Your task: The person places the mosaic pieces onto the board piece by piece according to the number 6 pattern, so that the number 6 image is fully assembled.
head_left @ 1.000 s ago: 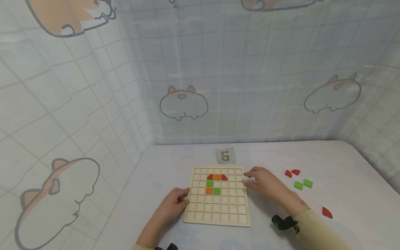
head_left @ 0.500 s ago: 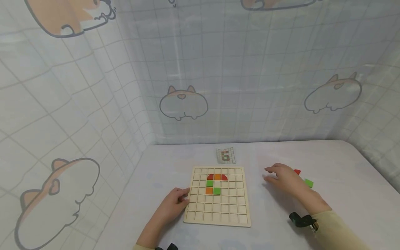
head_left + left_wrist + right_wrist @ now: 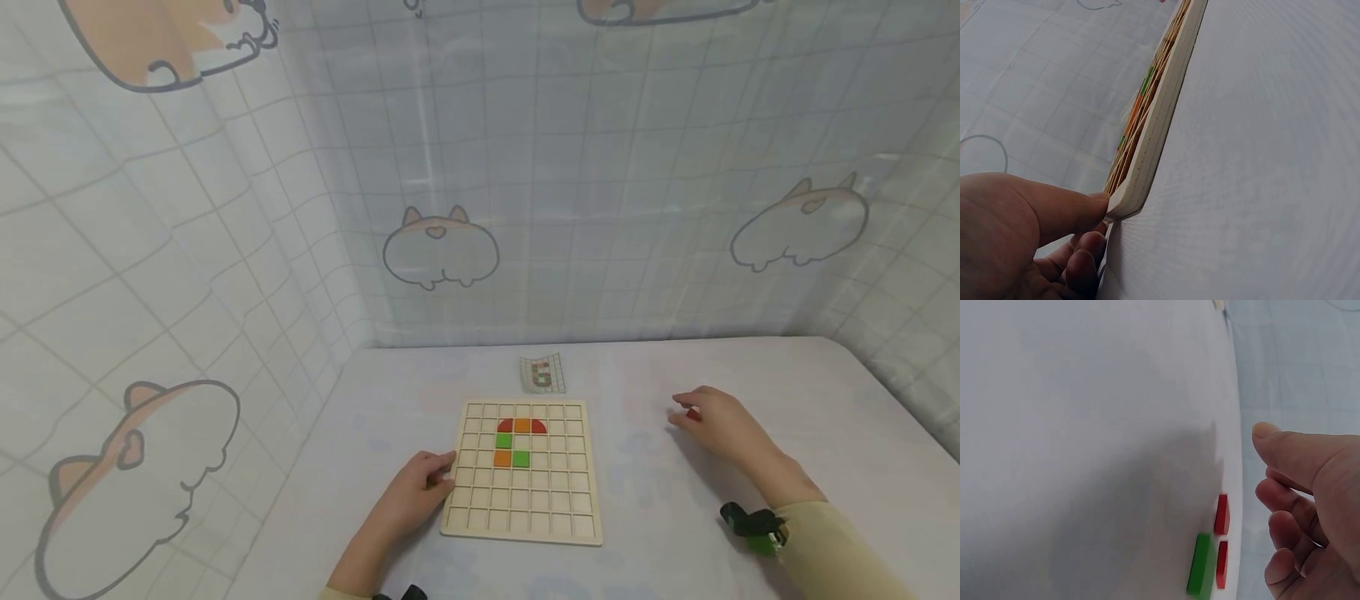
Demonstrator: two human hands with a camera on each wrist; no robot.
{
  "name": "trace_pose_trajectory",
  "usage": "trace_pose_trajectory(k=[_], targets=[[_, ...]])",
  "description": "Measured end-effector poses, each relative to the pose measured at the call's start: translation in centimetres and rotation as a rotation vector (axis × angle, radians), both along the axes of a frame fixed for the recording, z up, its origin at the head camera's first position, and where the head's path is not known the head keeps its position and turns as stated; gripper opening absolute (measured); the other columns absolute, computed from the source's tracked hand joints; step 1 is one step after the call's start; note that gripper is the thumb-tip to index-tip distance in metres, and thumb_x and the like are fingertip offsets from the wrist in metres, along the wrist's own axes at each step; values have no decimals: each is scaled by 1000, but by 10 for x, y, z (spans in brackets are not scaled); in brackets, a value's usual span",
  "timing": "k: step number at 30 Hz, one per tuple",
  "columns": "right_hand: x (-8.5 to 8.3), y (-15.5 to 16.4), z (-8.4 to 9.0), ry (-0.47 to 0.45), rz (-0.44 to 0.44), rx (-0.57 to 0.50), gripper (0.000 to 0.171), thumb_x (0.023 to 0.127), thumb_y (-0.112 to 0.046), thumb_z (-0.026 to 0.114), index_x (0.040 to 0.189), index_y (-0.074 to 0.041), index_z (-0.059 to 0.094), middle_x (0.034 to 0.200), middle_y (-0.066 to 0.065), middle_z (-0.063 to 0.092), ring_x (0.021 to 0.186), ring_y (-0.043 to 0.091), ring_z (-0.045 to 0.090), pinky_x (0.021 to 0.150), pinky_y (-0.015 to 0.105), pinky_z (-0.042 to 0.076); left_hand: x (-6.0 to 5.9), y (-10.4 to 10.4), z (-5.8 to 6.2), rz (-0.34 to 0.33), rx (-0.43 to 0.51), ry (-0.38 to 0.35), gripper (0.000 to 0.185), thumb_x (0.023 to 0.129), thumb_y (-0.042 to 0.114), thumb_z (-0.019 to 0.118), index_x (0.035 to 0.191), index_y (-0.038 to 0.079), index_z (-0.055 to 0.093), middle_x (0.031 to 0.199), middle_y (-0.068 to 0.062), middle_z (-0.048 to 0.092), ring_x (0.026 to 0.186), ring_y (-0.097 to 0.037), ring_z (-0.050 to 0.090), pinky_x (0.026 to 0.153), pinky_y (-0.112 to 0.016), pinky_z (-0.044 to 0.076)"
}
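Red pieces (image 3: 1222, 514), two thin tiles lying end to end, rest flat on the white table (image 3: 660, 508) just beside a green piece (image 3: 1200, 565). In the head view only one red piece (image 3: 693, 413) shows, at 3 o'clock from the wooden grid board (image 3: 525, 500) and well apart from it.

The right hand (image 3: 716, 421) hovers directly over these loose pieces. In the right wrist view its fingers (image 3: 1285, 500) are loosely curled and spread, thumb extended, and hold nothing. The red pieces lie at about 7 o'clock from the thumb tip, near the fingertips but not touching them. Their long axes run along the line of the fingers, so the narrow edges face the hand.

The left hand (image 3: 416, 492) sits at 9 o'clock on the board. Its thumb (image 3: 1066, 209) presses on the board's near left corner and the curled fingers tuck under the edge, pinching it. This hand is well apart from the loose pieces; the right hand is the nearer one.

On the board, red, orange and green pieces (image 3: 517, 440) fill cells in the upper middle. A small pattern card (image 3: 542, 373) lies at 12 o'clock beyond the board.
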State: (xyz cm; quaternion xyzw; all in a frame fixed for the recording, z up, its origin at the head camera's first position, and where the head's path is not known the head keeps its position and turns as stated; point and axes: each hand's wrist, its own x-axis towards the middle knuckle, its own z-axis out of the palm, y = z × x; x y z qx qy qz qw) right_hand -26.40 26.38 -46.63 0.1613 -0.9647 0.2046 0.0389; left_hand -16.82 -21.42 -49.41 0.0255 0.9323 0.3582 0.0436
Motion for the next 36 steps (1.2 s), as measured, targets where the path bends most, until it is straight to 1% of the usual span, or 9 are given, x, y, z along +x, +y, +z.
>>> trace_pose_trajectory(k=[2, 5, 12, 19, 21, 26, 31, 36], targets=[[0, 4, -1, -1, -6, 2, 40, 87, -21, 76, 115, 7, 69, 97, 17, 65, 83, 28, 59, 78, 51, 49, 0, 0, 0, 1, 1, -1, 47, 91, 17, 71, 136, 8, 61, 102, 2, 56, 86, -14, 51, 74, -29, 46], [0, 9, -3, 3, -13, 4, 39, 88, -20, 75, 114, 8, 68, 95, 16, 65, 82, 27, 60, 77, 50, 49, 0, 0, 0, 4, 7, -3, 46, 91, 17, 71, 136, 8, 61, 103, 3, 57, 87, -13, 51, 74, -29, 46], [-4, 16, -8, -4, -10, 24, 36, 89, -17, 74, 112, 9, 68, 81, 3, 58, 76, 22, 50, 72, 45, 45, 0, -1, 1, -5, 12, -1, 47, 92, 17, 71, 136, 7, 60, 103, 2, 57, 87, -14, 51, 74, -28, 46], [-6, 17, -10, -20, -16, 54, 26, 87, -18, 76, 99, 4, 72, 77, 1, 58, 75, 23, 50, 72, 46, 46, -1, -2, 0, -2, 24, -8, 47, 92, 19, 71, 136, 8, 60, 103, 4, 57, 87, -14, 52, 74, -28, 46], [-6, 16, -10, -24, -16, 55, 26, 87, -18, 76, 98, 5, 72, 79, 3, 61, 77, 24, 54, 74, 48, 47, -1, -1, 0, 1, 22, -9, 47, 92, 19, 71, 136, 8, 60, 103, 4, 57, 87, -13, 51, 74, -28, 46], [-6, 15, -11, -34, -12, 48, 26, 86, -16, 77, 100, 6, 72, 89, 11, 68, 87, 33, 62, 81, 54, 49, -1, 0, 1, 10, 18, -11, 47, 92, 18, 71, 137, 8, 60, 103, 4, 57, 87, -14, 51, 74, -29, 46], [-6, 14, -12, -51, 9, 28, 22, 86, -13, 76, 101, 4, 73, 91, 11, 68, 89, 34, 63, 82, 54, 49, 0, 0, 1, 15, 12, -8, 47, 91, 18, 71, 136, 9, 60, 103, 4, 57, 87, -13, 51, 74, -28, 46], [-5, 14, -10, -42, 12, 38, 27, 86, -14, 76, 103, 6, 72, 92, 14, 68, 91, 37, 63, 83, 55, 48, 0, 0, 1, 14, 16, -10, 47, 91, 18, 71, 136, 8, 60, 103, 3, 57, 87, -14, 52, 73, -28, 46]])
